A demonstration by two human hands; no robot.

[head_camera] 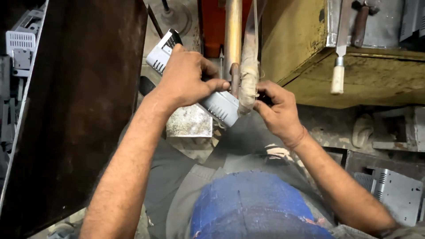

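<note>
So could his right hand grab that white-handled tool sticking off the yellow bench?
Probably yes. The right hand is pinching something small and dark by the wrapped pipe, and open space lies between it and the white-handled tool. It would need to let go first.

Both bare arms reaching far, hands close together at centre.

Left hand closed in a firm grip, knuckles up, thumb pointing right, forearm running from near left up to a slightly bent wrist. Right hand just to its right, fingers curled inward in a pinch, thin band at the wrist, forearm slanting in from near right.
</note>
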